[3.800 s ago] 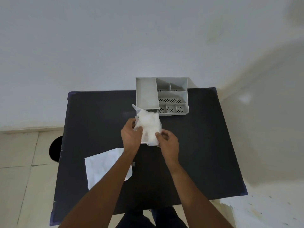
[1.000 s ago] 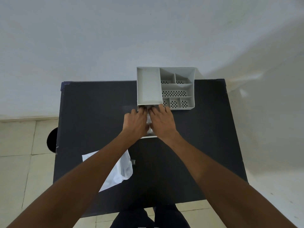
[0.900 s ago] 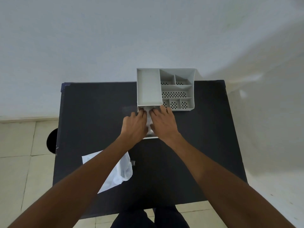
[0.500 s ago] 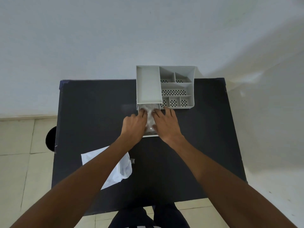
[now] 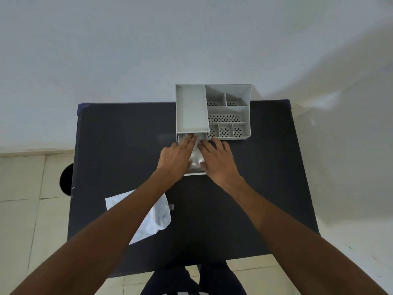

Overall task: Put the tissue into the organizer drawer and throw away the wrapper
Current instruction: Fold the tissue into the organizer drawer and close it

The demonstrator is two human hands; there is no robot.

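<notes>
1. Tissue (image 5: 195,155) sits in the pulled-out drawer (image 5: 194,173) at the front of the grey organizer (image 5: 212,111); I see one pale bundle, showing between the two hands.
2. Left hand (image 5: 175,160) lies flat, fingers spread and pressing down on the tissue's left part; nothing is gripped.
3. Right hand (image 5: 218,161) does the same on the right part, palm down, fingers extended, its fingertips at the organizer's front edge.
4. One organizer, I count: a long plain compartment on the left above the drawer, and six smaller perforated-floor compartments on the right.
5. One white wrapper (image 5: 156,218) lies flat on the table's near-left area, well apart from the drawer, partly under the left forearm.
6. One small pale scrap (image 5: 171,206) lies just beside the wrapper's right edge.
7. Everything rests on one black table (image 5: 119,145) with blue corner caps, pushed against a white wall (image 5: 148,43).
8. Beige tiled floor (image 5: 23,188) shows at left, with a dark round object (image 5: 67,181) beside the table's edge; what it is I cannot tell.
9. No readable writing anywhere that I can make out.
</notes>
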